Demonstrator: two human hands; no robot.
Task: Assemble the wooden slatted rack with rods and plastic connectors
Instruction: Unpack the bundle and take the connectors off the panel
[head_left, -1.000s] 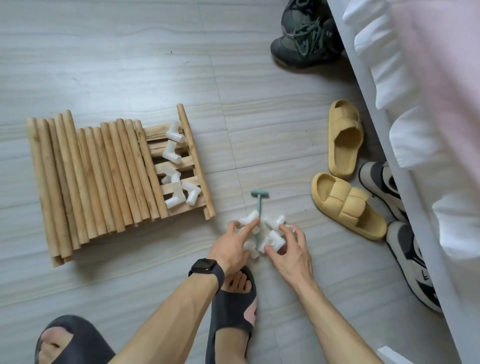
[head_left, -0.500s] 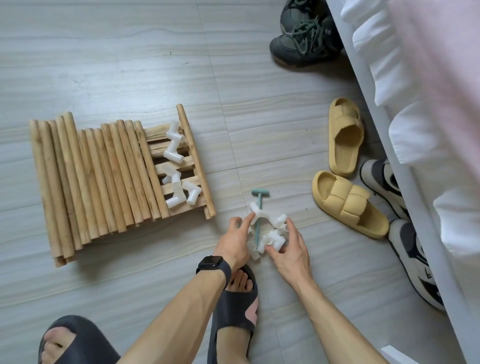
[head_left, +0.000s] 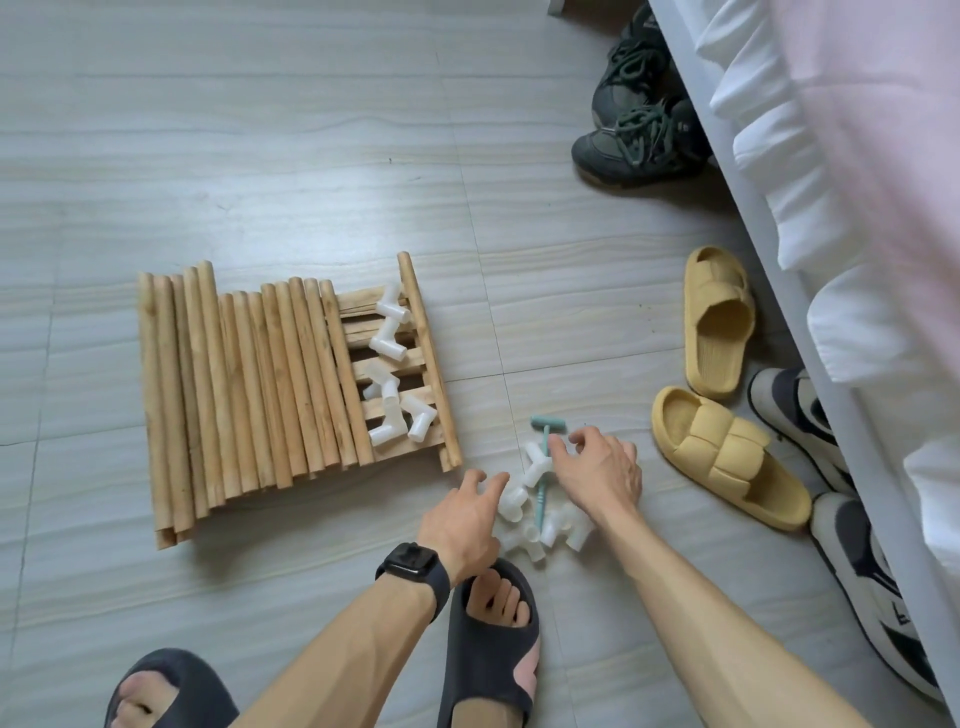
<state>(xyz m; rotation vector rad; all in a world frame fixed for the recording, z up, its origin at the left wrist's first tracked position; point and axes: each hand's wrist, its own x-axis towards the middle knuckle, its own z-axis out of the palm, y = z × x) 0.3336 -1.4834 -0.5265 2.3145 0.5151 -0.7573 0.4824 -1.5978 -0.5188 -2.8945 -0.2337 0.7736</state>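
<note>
1. Rods (head_left: 249, 384) lie on the slatted rack (head_left: 428, 358) on the floor.
2. Left grip (head_left: 462, 519) touches a white connector (head_left: 511, 502); whether it pinches, I cannot tell.
3. Right grip (head_left: 597, 478), fingers loosely curled, hovers above other connectors (head_left: 566, 527), holding nothing.

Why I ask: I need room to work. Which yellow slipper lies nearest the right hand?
The yellow slipper with the quilted strap, just right of the right hand; the plain-strapped one lies farther off, beyond it.

Yellow slippers (head_left: 719, 322) & dark sneakers (head_left: 634, 135) by bed frame (head_left: 872, 447), rt side of gray floor (head_left: 260, 130)
</note>
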